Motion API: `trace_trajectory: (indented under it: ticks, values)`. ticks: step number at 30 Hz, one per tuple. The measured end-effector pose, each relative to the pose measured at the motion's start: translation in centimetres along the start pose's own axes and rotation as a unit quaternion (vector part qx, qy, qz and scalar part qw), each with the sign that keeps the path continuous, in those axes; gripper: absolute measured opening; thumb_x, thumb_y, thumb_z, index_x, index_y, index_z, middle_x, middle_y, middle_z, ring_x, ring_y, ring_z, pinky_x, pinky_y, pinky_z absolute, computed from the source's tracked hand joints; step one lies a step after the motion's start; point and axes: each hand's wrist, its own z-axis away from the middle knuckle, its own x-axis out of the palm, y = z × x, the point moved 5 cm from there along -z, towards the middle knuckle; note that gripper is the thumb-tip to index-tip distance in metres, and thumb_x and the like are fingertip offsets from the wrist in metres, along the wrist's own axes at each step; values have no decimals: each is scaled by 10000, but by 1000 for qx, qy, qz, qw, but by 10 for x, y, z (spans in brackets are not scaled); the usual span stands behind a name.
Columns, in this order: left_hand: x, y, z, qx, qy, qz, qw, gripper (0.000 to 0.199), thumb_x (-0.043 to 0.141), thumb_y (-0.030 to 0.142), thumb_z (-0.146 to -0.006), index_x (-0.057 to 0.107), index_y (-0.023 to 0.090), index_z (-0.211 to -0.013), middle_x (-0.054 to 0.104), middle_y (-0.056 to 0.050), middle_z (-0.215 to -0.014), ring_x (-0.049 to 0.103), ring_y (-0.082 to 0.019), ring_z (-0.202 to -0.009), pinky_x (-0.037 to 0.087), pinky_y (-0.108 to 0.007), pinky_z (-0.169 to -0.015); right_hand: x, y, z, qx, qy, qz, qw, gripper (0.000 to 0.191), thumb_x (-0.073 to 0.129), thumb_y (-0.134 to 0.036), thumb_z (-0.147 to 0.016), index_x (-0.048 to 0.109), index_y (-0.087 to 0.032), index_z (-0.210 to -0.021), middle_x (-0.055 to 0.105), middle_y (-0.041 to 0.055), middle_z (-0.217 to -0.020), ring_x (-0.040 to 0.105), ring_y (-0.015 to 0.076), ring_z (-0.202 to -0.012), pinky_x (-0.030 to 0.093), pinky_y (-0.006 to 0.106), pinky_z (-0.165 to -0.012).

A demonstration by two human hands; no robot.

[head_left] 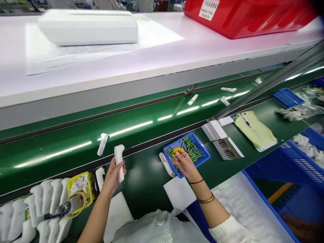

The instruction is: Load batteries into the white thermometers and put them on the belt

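Note:
My left hand (114,173) is wrapped round a white handheld device (118,158) shaped like a thermometer gun, held upright over the green bench. Over a blue tray (208,156) of green batteries (193,152), my right hand (184,163) has its fingers drawn together. A curved orange-yellow piece (178,149) shows at those fingers; whether it is worn or held I cannot tell. What the fingertips pinch is hidden among the batteries. Against the tray's left side lies a long white part (167,165) with rounded ends.
White housings (47,195) stand in rows at lower left beside a yellow bin (89,189) with a tape roll. More white pieces (102,144) lie on the green conveyor (63,148). A battery box (226,148) sits right of the tray. Overhead, a white shelf (152,64) carries a red box (243,20).

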Motion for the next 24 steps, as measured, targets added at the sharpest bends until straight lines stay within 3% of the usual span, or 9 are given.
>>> trace_trajectory:
  ticks: [3,6,11,14,18,20,24]
  values:
    - [9,-5,37,4,20,83,996,314,726,361,-720,635,187,-966,596,1,-840,549,-84,-669,483,-189,-600,30,-4,22,-6,-28,-27,999,352,739,-467,-721,519,-193,-716,263,-106,-463,185,51,-419,169,225,-447]
    - [22,-5,66,9,7,155,988,369,714,390,-740,648,199,-1048,625,-26,-968,589,-129,-868,501,-260,-830,62,-6,49,-2,-73,-45,996,385,704,-539,-732,550,-188,-761,380,-68,-525,292,66,-460,226,234,-479]
    - [41,18,109,66,-76,77,992,557,679,387,-783,502,244,-1292,625,-71,-1143,600,-169,-953,483,-248,-806,113,-11,100,-47,-178,41,982,326,651,-510,-797,591,-191,-831,462,-38,-586,373,85,-518,293,242,-518]
    - [48,35,134,113,-110,20,987,721,710,372,-757,346,283,-1373,636,-79,-1102,610,-204,-971,493,-265,-751,136,-20,128,-109,-228,188,949,317,600,-502,-836,621,-186,-856,536,0,-681,442,108,-585,343,250,-538]
    - [53,50,161,167,-138,-12,976,932,733,381,-732,113,351,-1427,650,-51,-1003,619,-195,-885,507,-282,-702,155,-29,154,-174,-254,372,876,203,568,-385,-883,614,-187,-879,568,16,-779,486,122,-684,378,247,-596]
    - [53,52,170,180,-145,-16,973,972,741,399,-718,84,359,-1432,647,-50,-975,617,-197,-862,507,-272,-663,158,-26,158,-137,-249,372,884,221,623,-394,-841,565,-196,-921,549,4,-799,489,119,-689,381,235,-585]
    - [55,50,180,178,-148,-16,973,985,763,398,-687,117,356,-1429,647,-76,-993,631,-203,-789,492,-250,-570,158,-12,159,-28,-254,261,931,333,660,-473,-786,479,-204,-861,477,-36,-717,462,98,-619,367,221,-562]
